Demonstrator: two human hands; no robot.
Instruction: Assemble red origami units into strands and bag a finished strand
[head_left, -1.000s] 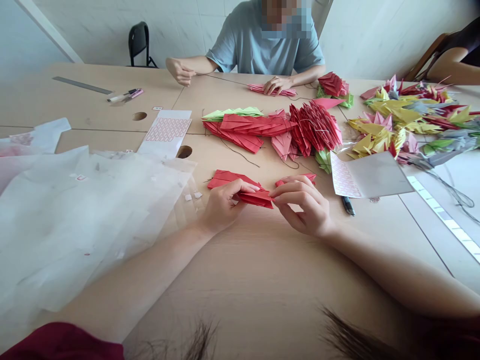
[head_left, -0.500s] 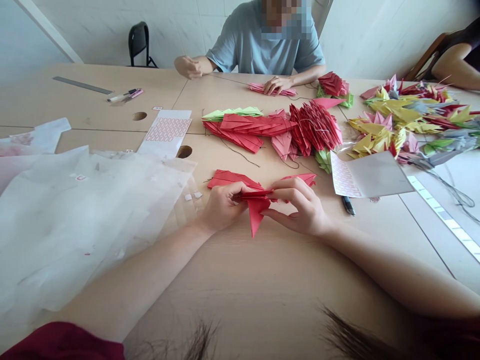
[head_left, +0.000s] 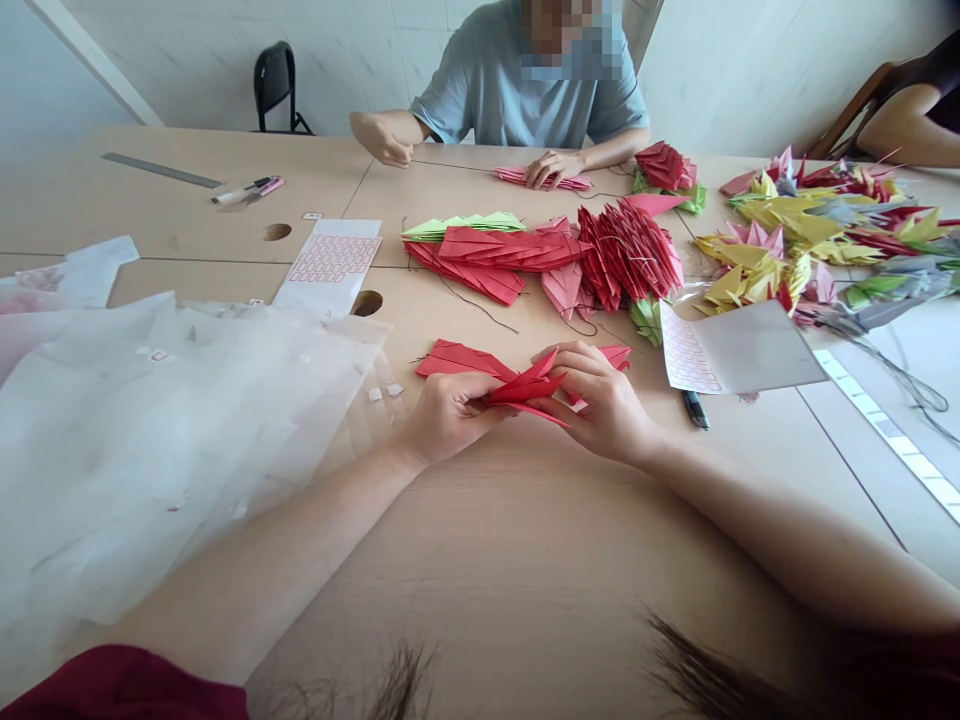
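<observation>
Between my two hands is a folded red paper piece (head_left: pixel 525 388), its pointed flaps spread apart toward the right. My left hand (head_left: pixel 452 415) is closed on its left end, thumb on top. The fingers of my right hand (head_left: pixel 600 400) are bent around its right side, with the thumb below; part of the paper is hidden behind them. Just beyond my hands lie a red folded paper strip (head_left: pixel 461 357) and another red paper piece (head_left: pixel 618 356), partly covered by my right hand.
Ahead lie bundles of red folded paper (head_left: pixel 630 255) with loose threads and a green one (head_left: pixel 465 228). Yellow and pink paper flowers (head_left: pixel 757 260) fill the right. Translucent sheets (head_left: pixel 150 420) cover the left. A pen (head_left: pixel 696 410) lies by a sticker sheet (head_left: pixel 742 350). A person (head_left: pixel 525 95) sits opposite.
The flap that hung down from the red paper piece now points to the right, and its layers are fanned apart. My right fingers have shifted on it. The person opposite has lowered one hand.
</observation>
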